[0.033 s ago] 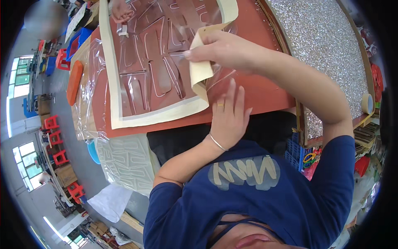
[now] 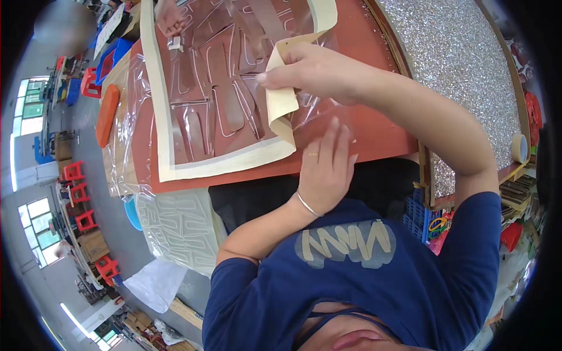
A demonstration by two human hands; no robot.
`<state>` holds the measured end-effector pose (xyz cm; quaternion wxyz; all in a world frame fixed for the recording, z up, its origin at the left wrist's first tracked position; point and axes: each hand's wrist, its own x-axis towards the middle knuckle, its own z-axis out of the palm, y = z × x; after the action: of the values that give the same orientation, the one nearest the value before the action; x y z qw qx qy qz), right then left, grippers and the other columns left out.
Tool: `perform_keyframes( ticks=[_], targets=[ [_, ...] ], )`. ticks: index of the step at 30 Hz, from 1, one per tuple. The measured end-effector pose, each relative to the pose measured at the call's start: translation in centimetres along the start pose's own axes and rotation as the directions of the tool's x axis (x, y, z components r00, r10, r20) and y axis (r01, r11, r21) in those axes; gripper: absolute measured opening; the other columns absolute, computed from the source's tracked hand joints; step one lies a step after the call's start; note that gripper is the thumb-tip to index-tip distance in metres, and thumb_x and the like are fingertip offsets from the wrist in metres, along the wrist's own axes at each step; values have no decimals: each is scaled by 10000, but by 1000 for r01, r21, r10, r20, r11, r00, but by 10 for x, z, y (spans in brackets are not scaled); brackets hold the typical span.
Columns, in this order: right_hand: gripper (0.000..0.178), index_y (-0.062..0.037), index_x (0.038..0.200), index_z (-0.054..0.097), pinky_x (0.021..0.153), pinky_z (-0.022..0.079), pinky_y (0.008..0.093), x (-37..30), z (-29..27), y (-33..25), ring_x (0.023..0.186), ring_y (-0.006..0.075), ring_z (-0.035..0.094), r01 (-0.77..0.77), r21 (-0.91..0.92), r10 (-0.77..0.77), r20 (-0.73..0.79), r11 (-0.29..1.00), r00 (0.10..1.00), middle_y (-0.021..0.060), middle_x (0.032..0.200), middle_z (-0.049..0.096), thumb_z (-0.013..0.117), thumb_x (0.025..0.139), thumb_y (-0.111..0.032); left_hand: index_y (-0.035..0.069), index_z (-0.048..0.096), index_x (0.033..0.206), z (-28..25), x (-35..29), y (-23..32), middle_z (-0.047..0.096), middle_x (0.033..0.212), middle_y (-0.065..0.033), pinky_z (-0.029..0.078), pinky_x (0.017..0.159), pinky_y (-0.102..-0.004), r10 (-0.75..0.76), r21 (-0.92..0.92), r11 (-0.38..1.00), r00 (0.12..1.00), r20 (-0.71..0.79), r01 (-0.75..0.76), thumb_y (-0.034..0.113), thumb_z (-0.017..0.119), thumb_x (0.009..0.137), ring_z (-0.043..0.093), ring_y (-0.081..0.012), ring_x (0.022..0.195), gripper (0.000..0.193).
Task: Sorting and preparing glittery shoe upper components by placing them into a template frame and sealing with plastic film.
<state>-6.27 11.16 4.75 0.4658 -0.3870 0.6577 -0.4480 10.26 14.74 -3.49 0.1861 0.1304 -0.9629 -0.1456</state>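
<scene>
Risking a lasting crease in the cream-bordered sheet (image 2: 231, 162), at a guess, from bending the folded right edge too sharply in the right hand (image 2: 319, 69). Could also wrinkle the clear film (image 2: 319, 110) beside the fold, if dragged sideways rather than lifted. Could likewise nudge the brown pieces (image 2: 225, 111) within the border out of line, if tugged unevenly from just one point. Might strain the film, too, by pressing down with the left hand (image 2: 325, 175) during a pull.

Pinching only that folded edge with the right hand, thumb across the cream face, other fingertips hidden behind. Holding nothing visible in the left hand, palm down, fingers extended and slightly blurred; impossible to tell whether touching the red-brown surface (image 2: 380, 128).

Lying on the surface, mostly to the left of the right hand and caught there at the fold; ahead of the left hand and to its left, near but apart from the fingers. Showing at the sheet's far left, another person's hand (image 2: 171, 20), contact unclear.
</scene>
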Motion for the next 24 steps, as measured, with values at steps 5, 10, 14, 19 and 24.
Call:
perform_keyframes(
  ticks=[5, 10, 14, 19, 24],
  targets=[
    [292, 7, 837, 571, 613, 446, 260, -9, -3, -11, 692, 119, 565, 52, 113, -63, 92, 992, 994, 35, 753, 582, 642, 845, -276, -84, 531, 1184, -13, -10, -4, 500, 1263, -244, 413, 823, -381, 133, 222, 968, 990, -51, -119, 139, 639, 766, 514, -320, 954, 486],
    [272, -7, 829, 559, 597, 448, 264, -4, -3, 0, 665, 112, 560, 76, 24, -78, 103, 997, 992, 34, 740, 577, 644, 842, -264, -92, 543, 1166, 5, -14, -3, 503, 1262, -251, 400, 822, -367, 58, 379, 924, 998, 20, -62, 109, 562, 778, 506, -299, 979, 437],
    [275, -8, 857, 566, 595, 468, 276, -4, 5, -9, 679, 113, 586, 91, -158, -60, 187, 983, 981, 51, 758, 604, 640, 843, -273, -108, 546, 1153, 15, -13, 1, 493, 1274, -264, 393, 830, -368, 23, 452, 888, 990, 137, -84, 112, 492, 792, 496, -284, 991, 426],
    [267, -10, 974, 592, 665, 519, 297, 8, 10, -47, 757, 136, 639, 253, 331, -260, -23, 909, 965, 58, 837, 640, 626, 864, -251, -114, 536, 1154, 27, -13, 5, 501, 1249, -268, 394, 841, -373, 44, 425, 897, 981, 191, -123, 121, 502, 785, 496, -286, 973, 439],
    [257, 47, 1034, 539, 719, 504, 253, -16, -2, -121, 853, 149, 632, 157, 647, -188, -22, 746, 982, 138, 945, 641, 487, 933, -184, -97, 552, 1080, 25, -12, -10, 510, 1181, -244, 401, 840, -382, 14, 146, 989, 1000, -1, -14, 79, 554, 774, 506, -305, 960, 353]
  ],
)
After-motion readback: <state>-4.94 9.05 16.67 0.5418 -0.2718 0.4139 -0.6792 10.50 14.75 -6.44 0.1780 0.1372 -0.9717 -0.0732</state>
